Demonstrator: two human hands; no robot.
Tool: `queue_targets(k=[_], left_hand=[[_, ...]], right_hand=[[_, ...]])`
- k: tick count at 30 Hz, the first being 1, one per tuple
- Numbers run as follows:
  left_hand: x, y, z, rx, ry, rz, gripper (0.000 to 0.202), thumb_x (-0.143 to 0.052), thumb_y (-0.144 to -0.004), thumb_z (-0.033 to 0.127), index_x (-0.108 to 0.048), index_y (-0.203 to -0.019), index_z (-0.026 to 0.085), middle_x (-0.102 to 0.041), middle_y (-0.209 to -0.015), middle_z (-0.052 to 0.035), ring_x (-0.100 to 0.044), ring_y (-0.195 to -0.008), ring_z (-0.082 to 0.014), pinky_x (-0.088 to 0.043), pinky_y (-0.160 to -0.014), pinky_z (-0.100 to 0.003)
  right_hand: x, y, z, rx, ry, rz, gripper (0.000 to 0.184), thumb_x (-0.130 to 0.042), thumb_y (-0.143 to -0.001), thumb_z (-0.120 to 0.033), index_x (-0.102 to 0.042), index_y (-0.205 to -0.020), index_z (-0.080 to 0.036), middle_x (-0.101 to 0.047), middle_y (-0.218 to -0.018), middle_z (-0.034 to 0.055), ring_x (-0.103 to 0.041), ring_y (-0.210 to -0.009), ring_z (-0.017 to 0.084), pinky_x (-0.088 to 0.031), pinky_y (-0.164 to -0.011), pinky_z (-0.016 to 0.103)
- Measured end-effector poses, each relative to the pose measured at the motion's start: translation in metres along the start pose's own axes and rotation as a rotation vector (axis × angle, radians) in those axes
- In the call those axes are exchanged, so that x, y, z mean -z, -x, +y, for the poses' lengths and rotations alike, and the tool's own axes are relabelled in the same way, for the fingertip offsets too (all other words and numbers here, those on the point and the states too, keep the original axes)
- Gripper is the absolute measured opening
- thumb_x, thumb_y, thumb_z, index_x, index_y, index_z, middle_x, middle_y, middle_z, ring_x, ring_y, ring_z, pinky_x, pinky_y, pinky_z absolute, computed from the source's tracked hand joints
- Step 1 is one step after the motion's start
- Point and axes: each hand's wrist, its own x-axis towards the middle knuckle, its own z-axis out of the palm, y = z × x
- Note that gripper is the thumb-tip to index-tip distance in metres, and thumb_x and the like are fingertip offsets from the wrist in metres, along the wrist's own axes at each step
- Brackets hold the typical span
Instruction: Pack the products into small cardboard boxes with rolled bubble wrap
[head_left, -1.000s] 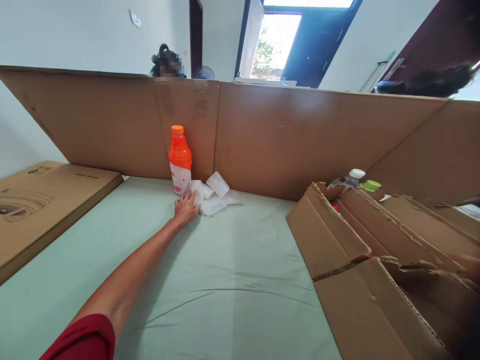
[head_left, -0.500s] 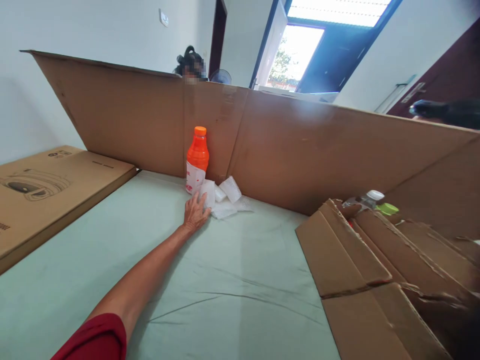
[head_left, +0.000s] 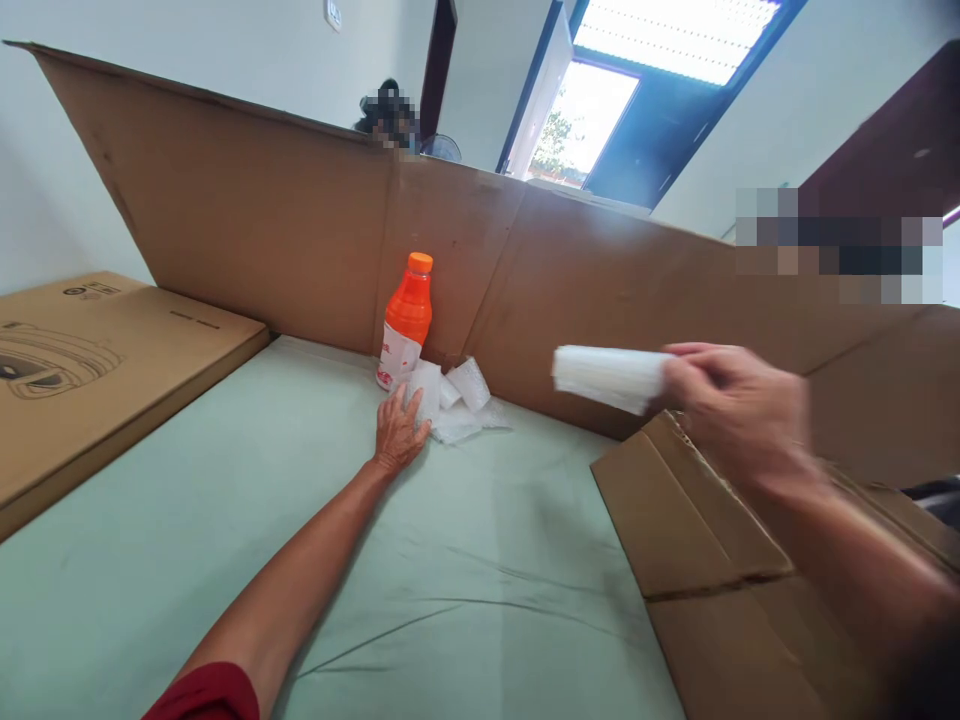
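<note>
1. Head view: the white strip [head_left: 611,378] jutted from the right hand [head_left: 739,410], pinched at one end by thumb and fingers; it looked thin, folded and straight-edged.
2. With only that end gripped, a slack thumb could have let the strip slip or unfold.
3. Well to the left of that grip, the left hand [head_left: 401,432] rested, fingers spread, on crumpled, translucent bubble wrap [head_left: 454,418]; a push might have scattered such light pieces.
4. Just beyond the left fingertips stood the bottle [head_left: 409,318], smooth, rounded, orange; a nudge through the wrap might have tipped it.
5. Below the right hand, the box [head_left: 667,520] showed rough corrugated flaps that could have snagged the forearm.
6. Beneath the left hand spread a creased cloth [head_left: 487,540]; behind both hands rose a stiff cardboard panel [head_left: 585,300].
</note>
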Motion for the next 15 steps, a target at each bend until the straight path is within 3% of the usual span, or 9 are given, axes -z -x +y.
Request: queue_targets(k=[3,5,8,11,13,15], left_hand=[[-0.002,-0.003,-0.002,0.01,0.021,0.01,0.06,-0.056,-0.09,0.031,-0.046,-0.147,0.017,-0.038,-0.158,-0.0191,-0.044,-0.139,-0.0333,-0.032,-0.115,-0.047],[-0.003,-0.004,-0.004,0.009,0.036,0.011,0.06,-0.057,-0.089,0.031,-0.046,-0.146,0.016,-0.04,-0.157,-0.0196,-0.045,-0.138,-0.0328,-0.034,-0.114,-0.046],[-0.006,-0.005,-0.005,0.011,0.057,0.011,0.06,-0.057,-0.089,0.031,-0.046,-0.146,0.016,-0.041,-0.156,-0.0202,-0.047,-0.137,-0.0333,-0.035,-0.113,-0.047],[-0.009,-0.006,-0.007,0.025,0.07,0.014,0.059,-0.057,-0.089,0.032,-0.047,-0.145,0.016,-0.042,-0.156,-0.0201,-0.048,-0.135,-0.0335,-0.037,-0.112,-0.048],[-0.01,-0.008,-0.008,0.036,0.073,0.018,0.058,-0.057,-0.089,0.032,-0.048,-0.144,0.017,-0.043,-0.155,-0.0191,-0.049,-0.135,-0.0329,-0.037,-0.112,-0.047],[-0.01,-0.008,-0.009,0.044,0.076,0.019,0.059,-0.059,-0.088,0.032,-0.048,-0.144,0.017,-0.044,-0.154,-0.0186,-0.049,-0.136,-0.0326,-0.037,-0.112,-0.047]], right_hand=[[-0.087,-0.007,-0.044,-0.1,-0.079,-0.006,0.024,-0.05,-0.089,-0.029,-0.07,-0.084,-0.017,-0.073,-0.11,0.0147,-0.068,-0.097,0.025,-0.051,-0.089,0.038],[-0.142,-0.006,-0.065,-0.148,-0.002,-0.153,0.034,-0.039,-0.094,-0.026,-0.071,-0.095,-0.016,-0.069,-0.122,0.0161,-0.065,-0.108,0.025,-0.049,-0.092,0.037],[-0.2,0.008,-0.08,-0.117,0.018,-0.424,0.023,-0.052,-0.09,-0.028,-0.074,-0.088,-0.02,-0.076,-0.103,0.0099,-0.068,-0.094,0.024,-0.05,-0.083,0.034],[-0.218,0.026,-0.083,-0.04,0.002,-0.586,0.012,-0.064,-0.083,-0.027,-0.075,-0.085,-0.022,-0.077,-0.099,0.006,-0.069,-0.09,0.023,-0.049,-0.083,0.036],[-0.209,0.035,-0.083,-0.002,0.005,-0.619,0.015,-0.062,-0.086,-0.025,-0.075,-0.092,-0.022,-0.076,-0.11,0.0074,-0.069,-0.097,0.024,-0.047,-0.089,0.039],[-0.187,0.042,-0.081,0.019,0.008,-0.631,0.017,-0.06,-0.087,-0.024,-0.075,-0.095,-0.023,-0.074,-0.116,0.0076,-0.068,-0.103,0.024,-0.046,-0.093,0.041]])
